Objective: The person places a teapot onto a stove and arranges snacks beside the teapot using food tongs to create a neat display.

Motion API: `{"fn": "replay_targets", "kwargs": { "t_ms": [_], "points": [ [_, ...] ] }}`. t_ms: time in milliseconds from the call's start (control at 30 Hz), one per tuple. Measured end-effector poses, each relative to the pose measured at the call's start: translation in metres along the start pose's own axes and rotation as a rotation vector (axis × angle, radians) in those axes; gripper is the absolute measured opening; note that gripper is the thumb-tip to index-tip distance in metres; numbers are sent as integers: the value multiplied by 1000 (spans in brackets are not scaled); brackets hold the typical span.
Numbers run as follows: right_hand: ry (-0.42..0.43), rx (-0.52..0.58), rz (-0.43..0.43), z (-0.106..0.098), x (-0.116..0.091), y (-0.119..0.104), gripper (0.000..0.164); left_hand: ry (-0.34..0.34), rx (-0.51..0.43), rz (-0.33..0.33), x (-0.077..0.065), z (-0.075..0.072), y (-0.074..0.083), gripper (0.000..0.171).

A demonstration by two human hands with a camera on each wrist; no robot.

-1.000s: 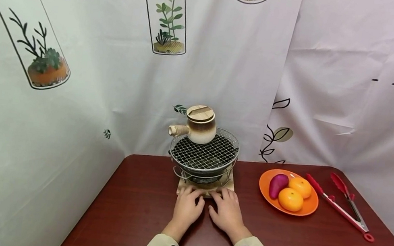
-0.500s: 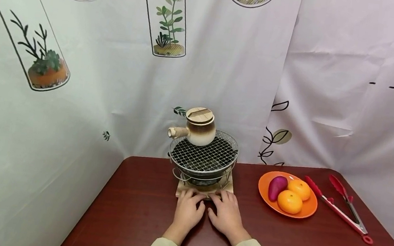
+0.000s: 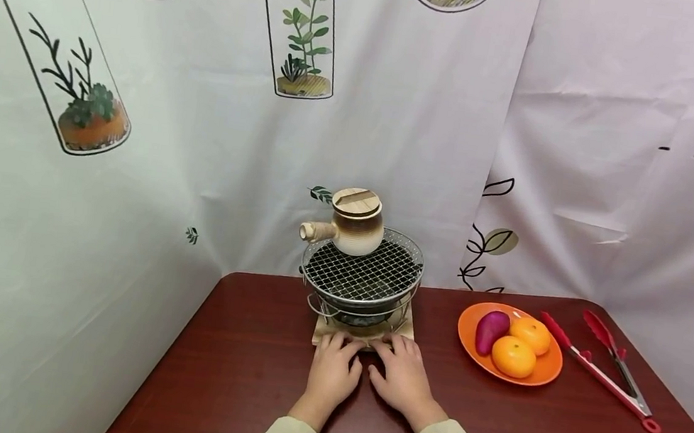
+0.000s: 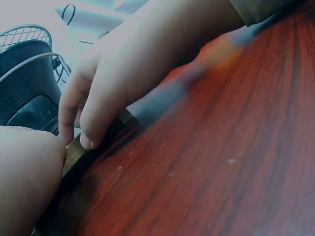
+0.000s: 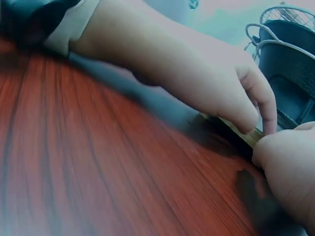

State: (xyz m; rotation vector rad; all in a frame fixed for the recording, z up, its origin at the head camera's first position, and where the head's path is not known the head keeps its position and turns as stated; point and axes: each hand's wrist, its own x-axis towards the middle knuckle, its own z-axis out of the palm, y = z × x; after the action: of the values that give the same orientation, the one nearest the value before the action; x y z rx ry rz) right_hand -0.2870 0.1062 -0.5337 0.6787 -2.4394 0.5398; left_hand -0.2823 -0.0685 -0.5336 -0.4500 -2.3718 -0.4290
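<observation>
In the head view my left hand [image 3: 331, 379] and right hand [image 3: 403, 381] meet at the front edge of a light wooden board [image 3: 324, 330]. Bent fingers lie over its top while the thumbs stay on the near side, gripping the edge. On the board stands a dark round tabletop grill [image 3: 362, 310] with a wire mesh [image 3: 366, 272]. A brown-and-white clay pot [image 3: 359, 238] with a wooden lid [image 3: 356, 202] sits at the mesh's back, its handle [image 3: 317, 232] pointing left. Both wrist views show the hands close together; the nearer hand's fingertips are hidden in each.
Right of the grill, an orange plate [image 3: 468, 341] holds a purple sweet potato [image 3: 491, 331] and two mandarins [image 3: 514, 357]. Red-tipped metal tongs [image 3: 613, 390] lie spread beside it. A printed white cloth [image 3: 410, 109] hangs behind the reddish-brown table [image 3: 226, 374].
Both hands stay at the board's front edge. Their fingers were blurred with motion a second ago and look sharp now. The head view has shifted slightly; the grill, pot and plate keep their places.
</observation>
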Motion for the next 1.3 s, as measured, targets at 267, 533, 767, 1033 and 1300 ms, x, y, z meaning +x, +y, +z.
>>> {"fn": "replay_targets", "kwargs": {
  "t_ms": [267, 533, 767, 1033, 1300],
  "points": [
    [-61, 61, -105, -23, -1, 16, 31, -5, -3, -10, 0, -1, -2, 25],
    [-42, -13, -92, -44, -12, 34, 30, 21, -7, 1, 1, 0, -2, 25],
    [12, -46, -71, -65, -26, 52, 33, 15, -17, -6, 1, 0, -1, 26],
    [76, -33, -50, -86, -46, 71, 38, 7, -8, -10, 1, 1, -3, 25],
    [236, -38, -95, -106, -66, 98, 41, 1, -18, -23, 1, 0, -4, 26]
  ]
}}
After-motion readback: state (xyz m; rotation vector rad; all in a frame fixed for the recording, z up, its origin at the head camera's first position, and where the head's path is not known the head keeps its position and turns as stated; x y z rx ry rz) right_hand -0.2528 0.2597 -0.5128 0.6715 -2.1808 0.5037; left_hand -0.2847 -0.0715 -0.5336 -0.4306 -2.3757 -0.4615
